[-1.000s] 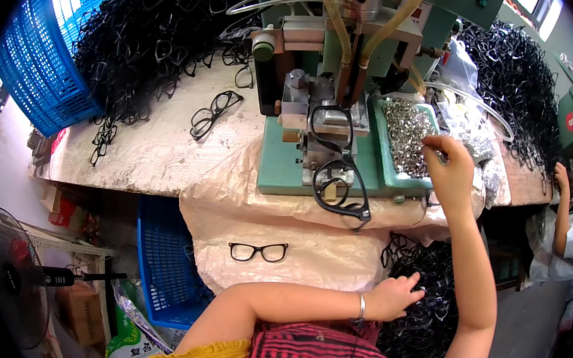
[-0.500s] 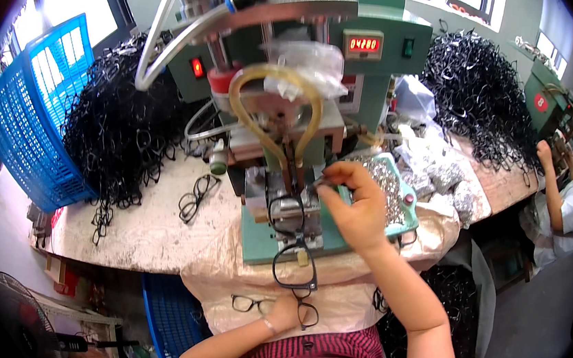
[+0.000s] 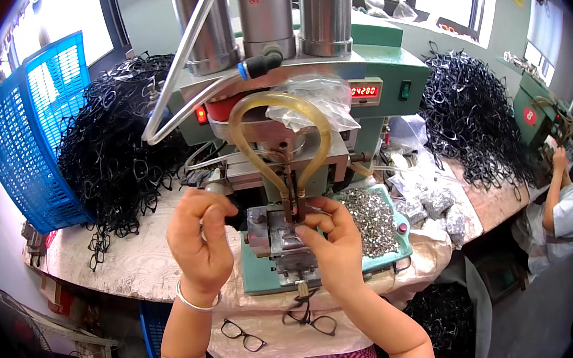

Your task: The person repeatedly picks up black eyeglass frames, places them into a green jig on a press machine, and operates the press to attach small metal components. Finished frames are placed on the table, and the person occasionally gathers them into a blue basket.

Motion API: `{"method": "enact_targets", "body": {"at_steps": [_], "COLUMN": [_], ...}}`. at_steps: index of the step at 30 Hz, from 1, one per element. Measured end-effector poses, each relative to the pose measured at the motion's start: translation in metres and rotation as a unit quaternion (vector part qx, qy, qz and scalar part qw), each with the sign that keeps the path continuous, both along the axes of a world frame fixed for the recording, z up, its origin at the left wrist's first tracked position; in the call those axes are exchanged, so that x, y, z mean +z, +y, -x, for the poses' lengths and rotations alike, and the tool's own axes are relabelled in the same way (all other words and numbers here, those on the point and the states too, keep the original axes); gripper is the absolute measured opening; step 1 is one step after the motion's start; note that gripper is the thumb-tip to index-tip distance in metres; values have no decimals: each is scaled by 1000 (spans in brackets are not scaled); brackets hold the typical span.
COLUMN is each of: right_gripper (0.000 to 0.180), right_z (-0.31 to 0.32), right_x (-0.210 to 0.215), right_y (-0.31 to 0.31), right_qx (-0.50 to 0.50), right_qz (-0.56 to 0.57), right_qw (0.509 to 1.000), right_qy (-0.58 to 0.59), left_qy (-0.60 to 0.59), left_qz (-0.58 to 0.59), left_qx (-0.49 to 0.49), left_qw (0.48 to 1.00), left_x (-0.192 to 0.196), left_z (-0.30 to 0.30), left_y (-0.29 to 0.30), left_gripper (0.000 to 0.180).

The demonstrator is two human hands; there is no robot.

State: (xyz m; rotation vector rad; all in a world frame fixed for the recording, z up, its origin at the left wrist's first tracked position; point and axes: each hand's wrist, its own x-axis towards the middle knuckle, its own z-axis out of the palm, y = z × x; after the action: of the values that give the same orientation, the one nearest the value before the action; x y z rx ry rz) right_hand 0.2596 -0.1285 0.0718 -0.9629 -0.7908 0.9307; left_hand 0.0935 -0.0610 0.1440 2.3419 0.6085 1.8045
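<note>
My right hand [image 3: 337,242] is at the small metal fixture [image 3: 287,242] of a green press, thumb and fingers pinched close under two rods with yellow tubing [image 3: 322,131]. Whatever lies in that pinch is too small to make out. On the fixture's left side my left hand [image 3: 203,243], with a bracelet at the wrist, has its fingers curled beside a dark part; what they hold is hidden. Below, on the tan cloth, lie one pair of black eyeglass frames [image 3: 244,336] and another dark pair [image 3: 317,323], close under the fixture.
A green tray [image 3: 400,249] of small metal parts stands to the right, near bags [image 3: 436,200] of similar parts. Heaps of black frames rise at left [image 3: 118,135] and right [image 3: 476,107]. A blue basket [image 3: 35,134] leans at far left. Another person [image 3: 566,213] works at far right.
My left hand has come up from the cloth to the fixture's left side. The eyeglass frames hanging at the fixture are now lower, on the cloth. My right hand has shifted toward the fixture.
</note>
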Motion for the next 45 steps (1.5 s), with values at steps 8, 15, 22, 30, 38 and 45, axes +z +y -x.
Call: {"method": "enact_targets", "body": {"at_steps": [8, 15, 22, 30, 38, 45], "right_gripper": [40, 34, 21, 36, 60, 49], "right_z": [-86, -136, 10, 211, 267, 297], "right_x": [-33, -54, -5, -51, -93, -110], "right_y": [-28, -92, -69, 178, 376, 421], "right_qx": [-236, -363, -33, 248, 289, 383], "right_qz": [-16, 0, -85, 120, 242, 172], "right_qw": [966, 917, 948, 958, 903, 865], "right_qy": [-103, -165, -304, 82, 207, 274], "left_qy": [298, 322, 70, -36, 43, 121], "left_qz": [36, 160, 93, 119, 294, 344], "left_qx": [-28, -100, 108, 478, 419, 294], "left_qw": [954, 928, 987, 869, 858, 883], "left_x": [-72, -107, -94, -86, -107, -101], "left_z": [-107, -150, 89, 353, 468, 471], "left_y": [-75, -70, -23, 176, 283, 263], "left_gripper": [14, 19, 14, 54, 73, 73]}}
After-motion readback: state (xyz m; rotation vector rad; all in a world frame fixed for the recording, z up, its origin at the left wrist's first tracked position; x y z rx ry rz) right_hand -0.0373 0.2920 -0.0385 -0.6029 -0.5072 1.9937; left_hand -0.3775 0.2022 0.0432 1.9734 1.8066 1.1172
